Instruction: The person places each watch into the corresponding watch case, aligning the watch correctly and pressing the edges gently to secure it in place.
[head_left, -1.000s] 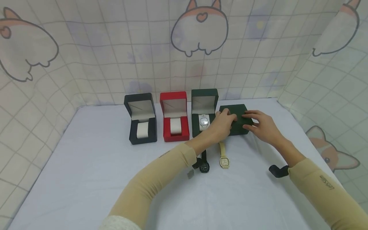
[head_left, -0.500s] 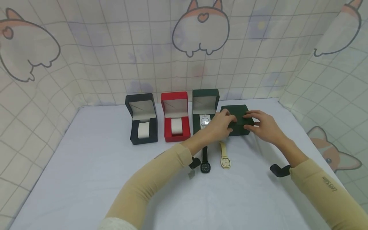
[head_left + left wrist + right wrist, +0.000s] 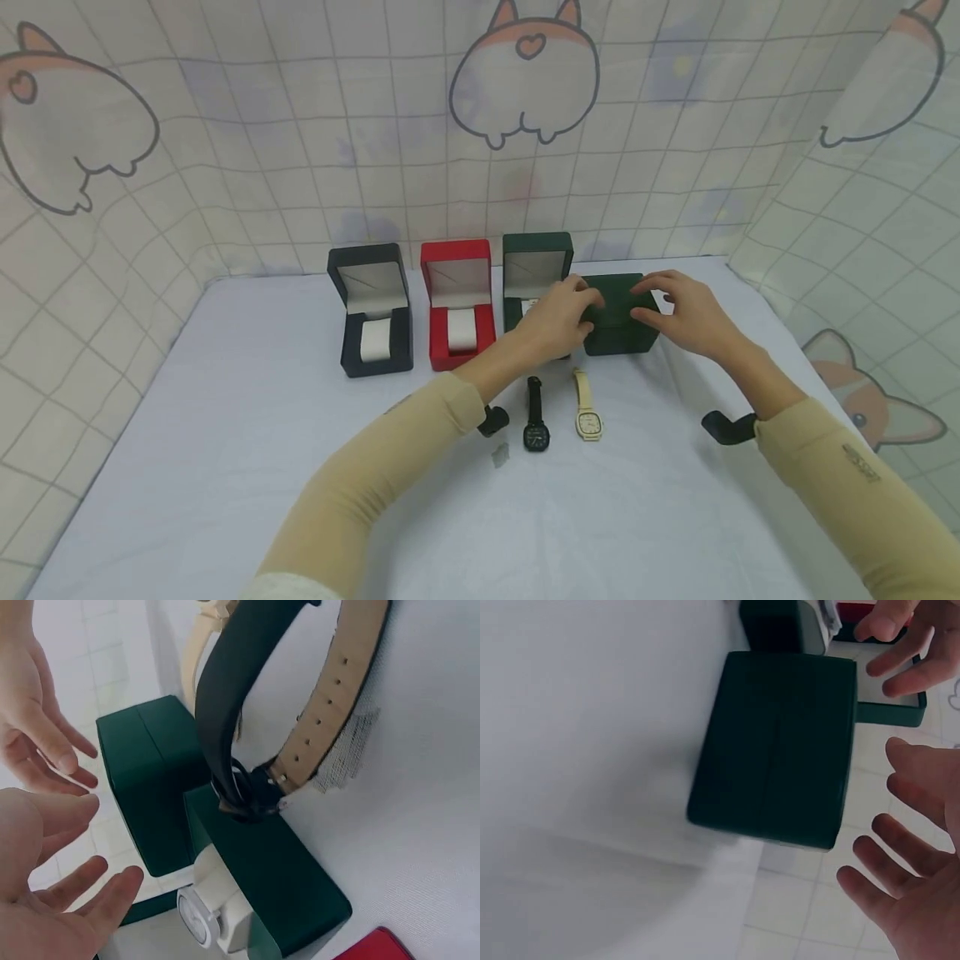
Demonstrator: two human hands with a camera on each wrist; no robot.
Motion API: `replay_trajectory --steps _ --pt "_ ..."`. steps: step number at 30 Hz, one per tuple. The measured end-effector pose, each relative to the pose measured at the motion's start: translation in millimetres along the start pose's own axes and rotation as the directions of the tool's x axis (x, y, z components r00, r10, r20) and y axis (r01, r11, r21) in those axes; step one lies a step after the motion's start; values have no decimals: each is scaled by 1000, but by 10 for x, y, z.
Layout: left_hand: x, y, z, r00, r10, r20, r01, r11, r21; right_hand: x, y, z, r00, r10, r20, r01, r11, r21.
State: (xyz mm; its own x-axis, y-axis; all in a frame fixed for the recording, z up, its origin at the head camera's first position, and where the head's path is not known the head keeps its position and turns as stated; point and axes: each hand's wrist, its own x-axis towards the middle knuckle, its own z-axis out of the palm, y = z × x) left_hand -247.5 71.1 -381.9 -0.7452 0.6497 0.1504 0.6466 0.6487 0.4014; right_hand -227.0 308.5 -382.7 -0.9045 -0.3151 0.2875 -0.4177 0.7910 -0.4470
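A closed dark green watch box (image 3: 621, 333) sits at the right end of a row of boxes. My left hand (image 3: 558, 315) is at its left side with loosely bent fingers, and my right hand (image 3: 692, 315) is at its right. In the right wrist view, both the right hand (image 3: 922, 862) and the left hand (image 3: 922, 645) are apart from the green box (image 3: 776, 750). Beside it, an open green box (image 3: 536, 243) holds a white watch (image 3: 196, 919), which my left hand partly covers in the head view.
An open black box (image 3: 373, 337) and an open red box (image 3: 461, 329), each with a white cushion, stand to the left. In front lie a black watch (image 3: 536, 417) and a cream watch (image 3: 587, 417). A tile-patterned cloth (image 3: 375, 133) hangs behind.
Both hands have come away from the green box's lid: the left shifted left, the right lifted slightly. The box stays shut, and the black watch is more exposed.
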Motion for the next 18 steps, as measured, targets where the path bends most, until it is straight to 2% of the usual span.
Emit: replay_trajectory --steps 5,8,12,18 --pt "-42 -73 -47 999 -29 -47 29 1000 12 158 -86 -11 1000 -6 26 6 1000 14" --pt "-83 -122 -82 995 -19 -95 20 1000 4 259 -127 -10 999 5 42 -6 1000 22" --pt "-136 -192 -134 988 2 -157 0 1000 16 374 -173 -17 998 13 66 -16 999 49" --pt "-196 -292 -274 972 -15 -233 22 999 28 543 -264 -8 995 10 102 -17 997 72"
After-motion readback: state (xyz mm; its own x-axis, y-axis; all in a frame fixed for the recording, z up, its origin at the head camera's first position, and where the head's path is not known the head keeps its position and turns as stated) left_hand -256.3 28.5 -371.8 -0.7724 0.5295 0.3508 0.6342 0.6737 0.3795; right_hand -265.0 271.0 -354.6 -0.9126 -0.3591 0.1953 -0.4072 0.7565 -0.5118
